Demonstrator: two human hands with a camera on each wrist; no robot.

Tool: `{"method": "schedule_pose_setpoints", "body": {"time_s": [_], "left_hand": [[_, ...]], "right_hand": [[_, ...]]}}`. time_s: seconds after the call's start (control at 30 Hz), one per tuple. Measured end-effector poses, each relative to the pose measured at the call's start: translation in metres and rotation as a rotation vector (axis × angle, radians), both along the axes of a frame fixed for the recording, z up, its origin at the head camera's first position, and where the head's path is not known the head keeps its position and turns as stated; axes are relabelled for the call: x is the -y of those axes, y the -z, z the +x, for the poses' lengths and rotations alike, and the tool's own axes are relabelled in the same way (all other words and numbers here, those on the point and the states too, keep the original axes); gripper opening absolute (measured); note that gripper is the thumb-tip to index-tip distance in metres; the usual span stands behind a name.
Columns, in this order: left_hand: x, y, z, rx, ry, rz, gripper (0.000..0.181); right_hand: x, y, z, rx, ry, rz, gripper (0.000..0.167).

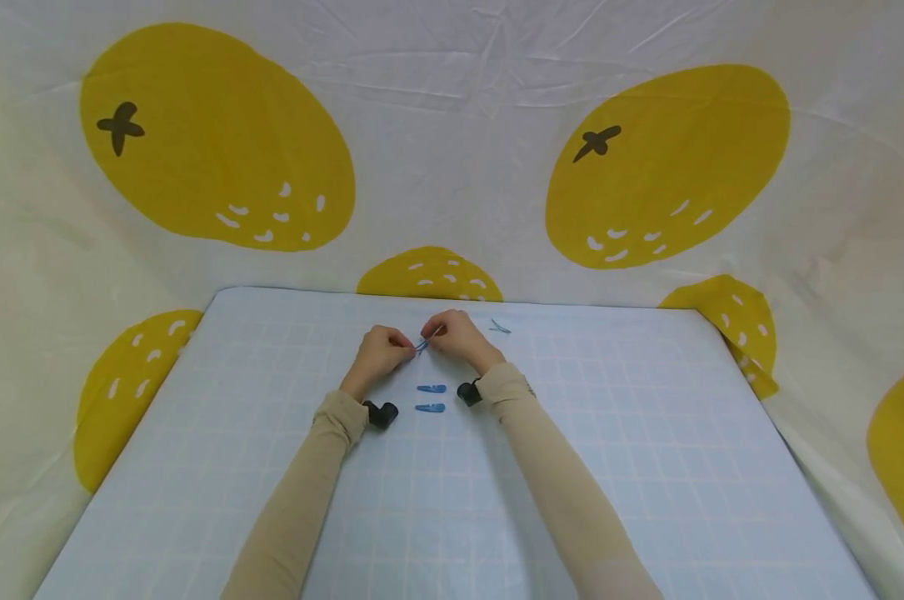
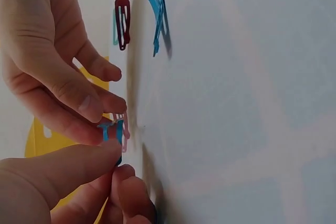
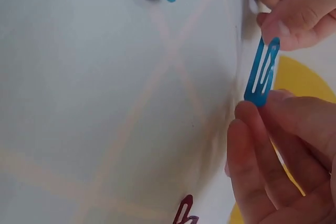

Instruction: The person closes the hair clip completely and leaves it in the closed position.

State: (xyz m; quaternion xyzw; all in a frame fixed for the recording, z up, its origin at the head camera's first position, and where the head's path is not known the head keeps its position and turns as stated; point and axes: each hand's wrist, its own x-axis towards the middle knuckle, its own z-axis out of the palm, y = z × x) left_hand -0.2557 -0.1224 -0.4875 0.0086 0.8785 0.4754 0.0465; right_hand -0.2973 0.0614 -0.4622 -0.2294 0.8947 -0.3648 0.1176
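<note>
A: What is seen toward the left of the head view?

B: The worktop (image 1: 197, 467) is bounded by a slanting left edge, with a wide span between it and the left hand (image 1: 380, 354). By that hand's grip, closed between thumb and fingers, the narrow end of a blue hair clip (image 1: 422, 345) is pinched, just above mid-frame height of the loose clips.

A: And farther right?

B: Below the held clip, an upper blue clip (image 1: 432, 388) and a lower blue clip (image 1: 430, 407) are laid near each other between the wrists. The wide end is pinched by the right hand (image 1: 459, 336), its grip likewise closed. Beyond it, near the far edge, a teal clip (image 1: 502, 329) is set; from there a broad span is left to the right edge.

A: What is hard to make out?

B: In the left wrist view, the held clip is partly covered by a thumb, a pink clip (image 2: 126, 129) is partly hidden behind it, and the teal clip is overlapped by a dark red clip (image 2: 122, 23). In the right wrist view, the dark red clip is cut off at the bottom.
</note>
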Motion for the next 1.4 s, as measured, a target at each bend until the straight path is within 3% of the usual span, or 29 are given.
{"method": "schedule_pose_setpoints", "body": {"time_s": [0.27,0.57,0.8,1.17,1.4], "left_hand": [[0.003,-0.016,0.004,0.086,0.055,0.051,0.014],[0.006,-0.041,0.011,0.076,0.066,0.213,0.016],[0.006,-0.061,0.025,0.075,0.079,0.316,0.021],[0.003,-0.073,0.053,-0.005,0.147,0.377,0.025],[0.001,-0.075,0.073,-0.069,0.188,0.492,0.021]], "right_hand": [[-0.008,-0.015,0.006,0.002,-0.035,-0.063,0.015],[-0.020,-0.035,0.021,0.023,0.008,-0.201,0.016],[-0.028,-0.047,0.033,0.003,-0.028,-0.306,0.015],[-0.036,-0.062,0.067,0.035,-0.076,-0.435,0.017],[-0.042,-0.069,0.095,0.105,-0.011,-0.485,0.013]]}}
